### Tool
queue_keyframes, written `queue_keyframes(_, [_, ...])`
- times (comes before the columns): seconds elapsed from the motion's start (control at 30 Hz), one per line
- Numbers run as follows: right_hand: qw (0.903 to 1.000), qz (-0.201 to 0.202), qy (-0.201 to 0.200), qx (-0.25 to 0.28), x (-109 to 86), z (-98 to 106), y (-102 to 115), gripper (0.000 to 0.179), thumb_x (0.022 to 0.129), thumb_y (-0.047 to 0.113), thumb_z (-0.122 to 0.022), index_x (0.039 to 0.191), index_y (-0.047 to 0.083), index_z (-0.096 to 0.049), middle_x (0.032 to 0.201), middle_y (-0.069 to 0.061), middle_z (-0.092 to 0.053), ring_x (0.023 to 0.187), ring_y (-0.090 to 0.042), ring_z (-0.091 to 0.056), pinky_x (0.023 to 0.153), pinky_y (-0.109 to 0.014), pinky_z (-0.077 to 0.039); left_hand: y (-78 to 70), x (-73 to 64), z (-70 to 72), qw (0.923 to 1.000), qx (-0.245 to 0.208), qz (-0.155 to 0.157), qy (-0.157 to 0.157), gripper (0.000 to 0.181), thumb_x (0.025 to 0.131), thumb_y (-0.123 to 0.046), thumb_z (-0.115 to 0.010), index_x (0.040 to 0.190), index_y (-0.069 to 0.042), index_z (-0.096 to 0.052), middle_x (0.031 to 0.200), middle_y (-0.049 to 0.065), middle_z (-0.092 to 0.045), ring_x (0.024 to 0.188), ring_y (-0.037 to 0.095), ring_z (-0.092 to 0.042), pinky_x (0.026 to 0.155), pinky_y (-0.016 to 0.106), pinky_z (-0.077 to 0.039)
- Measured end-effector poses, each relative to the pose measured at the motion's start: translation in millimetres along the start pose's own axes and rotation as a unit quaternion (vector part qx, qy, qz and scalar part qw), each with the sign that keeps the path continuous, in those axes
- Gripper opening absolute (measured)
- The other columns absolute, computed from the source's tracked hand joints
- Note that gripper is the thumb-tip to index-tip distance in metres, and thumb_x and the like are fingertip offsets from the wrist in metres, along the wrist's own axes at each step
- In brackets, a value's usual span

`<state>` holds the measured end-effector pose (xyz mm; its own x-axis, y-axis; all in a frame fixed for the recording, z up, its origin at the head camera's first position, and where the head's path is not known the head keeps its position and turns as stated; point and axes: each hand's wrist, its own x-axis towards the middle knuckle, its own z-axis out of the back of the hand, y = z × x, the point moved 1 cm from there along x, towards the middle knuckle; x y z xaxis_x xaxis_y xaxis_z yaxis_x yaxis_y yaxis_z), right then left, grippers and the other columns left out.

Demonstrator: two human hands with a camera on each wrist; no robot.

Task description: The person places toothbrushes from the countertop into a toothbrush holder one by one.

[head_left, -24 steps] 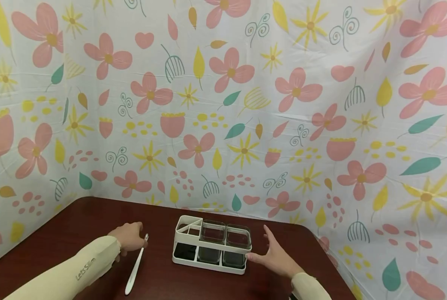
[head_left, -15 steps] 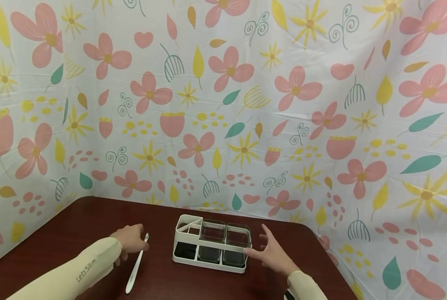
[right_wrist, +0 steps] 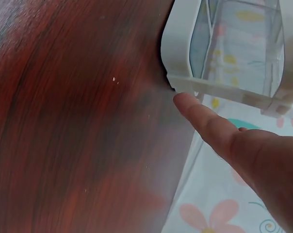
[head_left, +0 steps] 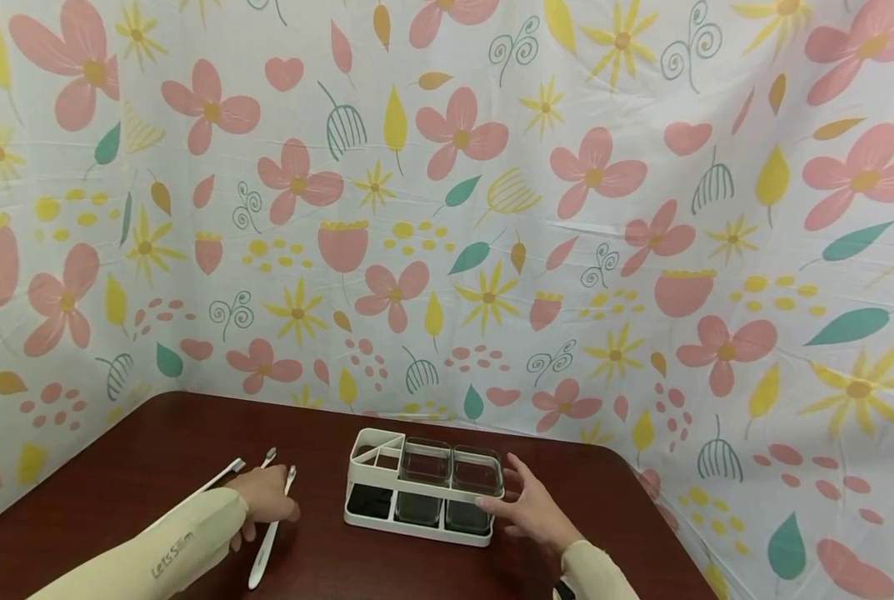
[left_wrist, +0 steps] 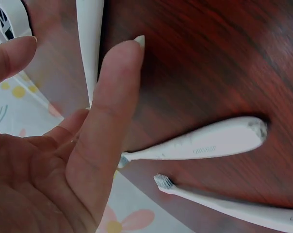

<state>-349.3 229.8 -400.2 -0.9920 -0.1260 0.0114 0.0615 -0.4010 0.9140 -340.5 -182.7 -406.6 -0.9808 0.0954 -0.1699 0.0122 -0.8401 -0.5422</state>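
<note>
Three white toothbrushes lie on the table around my left hand point(head_left: 265, 497). In the head view the right toothbrush point(head_left: 265, 557) passes beside its fingers, the middle toothbrush point(head_left: 270, 456) shows only its head, and the left toothbrush point(head_left: 201, 492) runs behind the sleeve. In the left wrist view the fingers are spread over the brushes, gripping none. A white toothbrush holder point(head_left: 372, 477) with clear cups point(head_left: 427, 467) stands at the centre. At its right end is my right hand point(head_left: 535, 510), fingers spread. One fingertip point(right_wrist: 184, 99) is at the holder's corner; contact is unclear.
The dark red-brown tabletop point(head_left: 387, 575) extends round the holder and brushes. A flower-printed white cloth point(head_left: 447, 250) hangs behind the table and along both sides.
My left hand has moved slightly down and right, and two more toothbrushes have come into view behind it. My right hand has shifted left, closer along the holder's right end.
</note>
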Motion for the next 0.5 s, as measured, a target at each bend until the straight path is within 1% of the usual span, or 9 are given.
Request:
queue_keyframes(0.07, [1.0,-0.001,0.005,0.003,1.5,-1.1,-0.6,0.104,0.082,0.025,-0.083,0.156,0.0,-0.014,0.149,-0.034,-0.029,0.124,-0.053,-0.047,0.072,-0.057,-0.054,-0.5,1.3,-2.4,1.0,-0.001,0.005,0.004,0.067,0.08,-0.025,-0.076,0.131,0.009,-0.048,0.098,0.021,-0.062,0.045,0.027,-0.06,0.038,0.04,-0.05])
queue_keyframes(0.2, [0.9999,0.003,0.006,0.012,3.8,-3.5,-2.0,0.104,0.081,0.024,-0.084,0.156,0.0,-0.015,0.15,-0.034,-0.029,0.124,-0.053,-0.047,0.073,-0.058,-0.054,-1.8,3.0,-5.4,0.9999,0.002,0.009,0.013,0.063,0.082,-0.024,-0.076,0.128,0.009,-0.049,0.082,0.016,-0.061,0.044,0.025,-0.06,0.038,0.039,-0.05])
queue_keyframes(0.3, [0.9998,0.008,0.006,0.016,5.1,-5.4,-2.6,0.103,0.081,0.023,-0.084,0.155,0.0,-0.015,0.15,-0.034,-0.028,0.124,-0.053,-0.046,0.074,-0.059,-0.053,-2.0,3.8,-6.5,0.9998,0.0,0.01,0.014,0.048,0.083,-0.021,-0.075,0.115,0.008,-0.054,0.071,0.016,-0.06,0.042,0.023,-0.059,0.039,0.038,-0.05])
queue_keyframes(0.43, [0.9998,0.012,0.006,0.016,6.7,-6.9,-2.5,0.103,0.082,0.022,-0.084,0.155,-0.001,-0.016,0.15,-0.035,-0.027,0.123,-0.051,-0.049,0.074,-0.058,-0.054,-1.6,5.8,-7.7,0.9999,-0.008,0.008,0.008,0.029,0.084,-0.016,-0.071,0.099,0.002,-0.054,0.065,0.017,-0.06,0.041,0.022,-0.058,0.039,0.037,-0.05])
queue_keyframes(0.5, [0.9997,0.012,0.007,0.017,7.5,-7.3,-2.2,0.102,0.082,0.022,-0.083,0.155,-0.001,-0.016,0.15,-0.035,-0.027,0.121,-0.05,-0.051,0.074,-0.057,-0.054,-1.1,6.9,-8.5,0.9999,-0.01,0.007,0.001,0.023,0.084,-0.013,-0.068,0.096,0.001,-0.054,0.063,0.016,-0.06,0.041,0.021,-0.057,0.038,0.037,-0.05])
